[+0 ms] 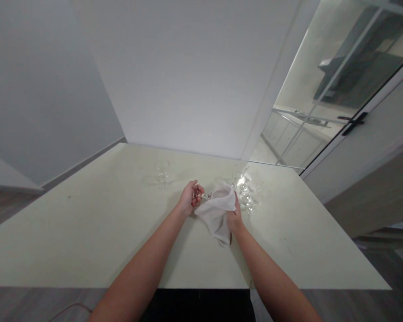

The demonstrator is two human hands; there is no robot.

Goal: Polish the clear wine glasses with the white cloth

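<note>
My left hand (190,198) is closed around the foot of a stemmed glass (203,196), which lies sideways above the table. A thin white cloth (215,214) covers the glass's bowl and hangs down toward the table. Behind the cloth's right edge, my right hand (234,215) is closed on it, its fingers mostly hidden. Just right of that hand, several clear stemmed glasses (246,190) stand close together. To the left, beyond my left hand, one or two more clear glasses (163,173) stand apart from them.
The pale table (87,232) reaches back to a white wall (188,80). At the right is a glazed door with a black handle (355,123). A thin cable (74,305) lies on the floor at the lower left.
</note>
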